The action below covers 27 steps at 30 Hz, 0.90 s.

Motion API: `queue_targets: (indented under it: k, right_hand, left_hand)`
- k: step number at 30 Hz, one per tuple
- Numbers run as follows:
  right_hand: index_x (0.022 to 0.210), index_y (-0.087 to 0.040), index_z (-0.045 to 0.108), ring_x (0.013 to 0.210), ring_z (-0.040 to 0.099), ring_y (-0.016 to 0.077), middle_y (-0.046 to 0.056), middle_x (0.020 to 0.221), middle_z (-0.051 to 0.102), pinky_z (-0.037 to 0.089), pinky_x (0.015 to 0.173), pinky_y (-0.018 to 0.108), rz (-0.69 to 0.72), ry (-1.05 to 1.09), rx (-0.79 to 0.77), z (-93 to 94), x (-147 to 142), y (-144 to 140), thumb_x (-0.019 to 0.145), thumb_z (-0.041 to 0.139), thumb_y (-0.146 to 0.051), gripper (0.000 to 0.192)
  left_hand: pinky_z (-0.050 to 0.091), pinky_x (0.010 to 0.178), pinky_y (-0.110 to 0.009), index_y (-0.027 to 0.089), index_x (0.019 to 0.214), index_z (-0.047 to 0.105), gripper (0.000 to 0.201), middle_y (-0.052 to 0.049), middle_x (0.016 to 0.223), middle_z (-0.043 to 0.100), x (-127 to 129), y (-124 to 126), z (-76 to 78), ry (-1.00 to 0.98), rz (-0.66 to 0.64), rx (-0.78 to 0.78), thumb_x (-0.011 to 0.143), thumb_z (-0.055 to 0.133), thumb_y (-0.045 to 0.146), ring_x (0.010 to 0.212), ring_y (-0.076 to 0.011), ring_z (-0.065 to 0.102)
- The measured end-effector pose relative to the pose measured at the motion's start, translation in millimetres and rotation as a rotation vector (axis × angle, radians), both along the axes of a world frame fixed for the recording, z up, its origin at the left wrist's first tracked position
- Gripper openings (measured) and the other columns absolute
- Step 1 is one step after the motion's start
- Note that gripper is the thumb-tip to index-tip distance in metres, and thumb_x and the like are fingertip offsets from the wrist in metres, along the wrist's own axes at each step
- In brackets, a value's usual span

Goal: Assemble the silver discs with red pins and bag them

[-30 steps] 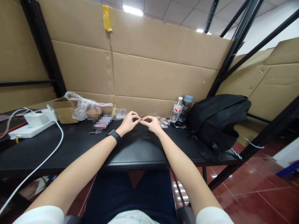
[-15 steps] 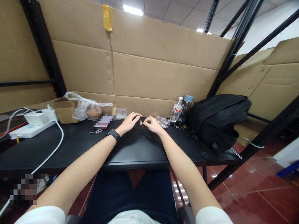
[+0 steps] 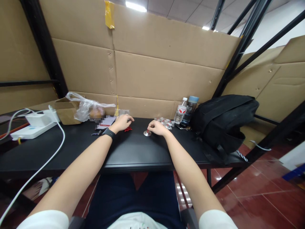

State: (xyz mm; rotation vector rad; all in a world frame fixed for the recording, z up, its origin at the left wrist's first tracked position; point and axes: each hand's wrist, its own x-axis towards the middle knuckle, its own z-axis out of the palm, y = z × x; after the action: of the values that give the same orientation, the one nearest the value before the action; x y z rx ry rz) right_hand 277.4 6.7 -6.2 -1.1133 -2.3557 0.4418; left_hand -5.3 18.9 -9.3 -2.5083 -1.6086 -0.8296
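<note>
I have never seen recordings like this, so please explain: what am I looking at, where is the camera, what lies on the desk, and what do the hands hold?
No machine is here. A person sits at a black desk, and the single camera is worn on the head, looking forward and down, so both bare arms reach away from you.

The left hand, with a dark wristband, rests beside a small red piece. The right hand pinches a small silver disc standing on the desk; how firmly it grips, I cannot tell.

Also on the desk: a white power strip with cable, a plastic bag at a cardboard box, small clear packets, two bottles and a black backpack. Cardboard sheets stand behind.
</note>
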Motion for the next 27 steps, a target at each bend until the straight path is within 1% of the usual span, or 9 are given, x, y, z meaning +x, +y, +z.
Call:
queue_targets:
  k: [3, 6, 8, 10, 13, 15, 18, 23, 27]
  right_hand:
    - [0.090, -0.018, 0.076, 0.085, 0.068, 0.0179, 0.005, 0.094, 0.076, 0.050, 0.080, 0.027, -0.047, -0.030, -0.014, 0.1, 9, 3, 0.083, 0.067, -0.021, 0.012]
    - [0.111, -0.019, 0.073, 0.104, 0.067, 0.0216, 0.008, 0.118, 0.072, 0.050, 0.090, 0.029, -0.083, -0.086, -0.021, -1.0, 23, 8, 0.072, 0.076, -0.016, 0.039]
    - [0.117, -0.019, 0.071, 0.106, 0.067, 0.0222, 0.009, 0.123, 0.070, 0.050, 0.092, 0.029, -0.097, -0.132, -0.069, -2.6, 32, 11, 0.068, 0.078, -0.013, 0.050]
    - [0.116, -0.018, 0.071, 0.097, 0.068, 0.0205, 0.009, 0.117, 0.072, 0.051, 0.088, 0.028, -0.109, -0.158, -0.117, -4.2, 38, 14, 0.067, 0.078, -0.013, 0.050]
    - [0.110, -0.017, 0.072, 0.086, 0.068, 0.0180, 0.007, 0.105, 0.075, 0.052, 0.080, 0.026, -0.108, -0.163, -0.141, -5.2, 41, 16, 0.071, 0.077, -0.013, 0.040]
    - [0.107, -0.016, 0.073, 0.085, 0.068, 0.0177, 0.007, 0.103, 0.075, 0.051, 0.079, 0.026, -0.093, -0.159, -0.143, -4.6, 40, 16, 0.072, 0.077, -0.012, 0.035]
    - [0.105, -0.016, 0.073, 0.086, 0.068, 0.0173, 0.007, 0.102, 0.076, 0.051, 0.079, 0.025, -0.097, -0.140, -0.146, -2.4, 40, 15, 0.070, 0.079, -0.010, 0.037]
    - [0.099, -0.017, 0.075, 0.082, 0.067, 0.0164, 0.006, 0.098, 0.076, 0.051, 0.079, 0.027, -0.118, -0.068, -0.125, 2.2, 42, 11, 0.066, 0.083, -0.012, 0.035]
    - [0.098, -0.017, 0.072, 0.075, 0.064, 0.0138, 0.006, 0.102, 0.073, 0.052, 0.076, 0.029, -0.130, 0.150, -0.053, 5.8, 36, 8, 0.066, 0.081, -0.015, 0.034]
  left_hand:
    - [0.051, 0.090, -0.034, 0.024, 0.094, 0.079, 0.027, -0.006, 0.106, 0.078, -19, 5, -2.0, 0.070, 0.025, -0.127, 0.082, 0.058, 0.036, 0.101, -0.0274, 0.070]
    - [0.051, 0.082, -0.031, 0.025, 0.089, 0.080, 0.026, -0.005, 0.097, 0.079, -26, 4, -2.6, 0.087, -0.034, -0.235, 0.079, 0.061, 0.041, 0.089, -0.0254, 0.072]
    - [0.051, 0.080, -0.030, 0.026, 0.087, 0.080, 0.024, -0.005, 0.096, 0.079, -28, 5, -2.2, 0.079, -0.051, -0.249, 0.077, 0.063, 0.040, 0.086, -0.0247, 0.072]
    - [0.050, 0.081, -0.030, 0.027, 0.087, 0.079, 0.023, -0.004, 0.096, 0.079, -31, 7, -2.2, 0.077, -0.039, -0.261, 0.075, 0.065, 0.039, 0.087, -0.0244, 0.072]
    - [0.049, 0.081, -0.030, 0.029, 0.089, 0.079, 0.022, -0.003, 0.094, 0.079, -35, 10, -3.4, 0.111, -0.020, -0.307, 0.072, 0.068, 0.038, 0.088, -0.0237, 0.071]
    - [0.049, 0.082, -0.029, 0.028, 0.086, 0.078, 0.020, -0.003, 0.091, 0.079, -36, 10, -4.1, 0.120, -0.021, -0.320, 0.071, 0.069, 0.037, 0.085, -0.0230, 0.071]
    - [0.049, 0.082, -0.030, 0.027, 0.082, 0.077, 0.017, -0.002, 0.088, 0.078, -34, 6, -2.9, 0.106, -0.050, -0.310, 0.070, 0.069, 0.037, 0.082, -0.0230, 0.070]
    - [0.049, 0.080, -0.032, 0.024, 0.088, 0.075, 0.024, -0.005, 0.094, 0.078, -28, 1, 3.2, 0.078, -0.048, -0.186, 0.080, 0.061, 0.043, 0.087, -0.0244, 0.070]
    - [0.049, 0.082, -0.031, 0.024, 0.096, 0.074, 0.029, -0.004, 0.099, 0.078, -14, -5, 8.8, -0.087, -0.144, -0.108, 0.086, 0.058, 0.047, 0.090, -0.0223, 0.071]
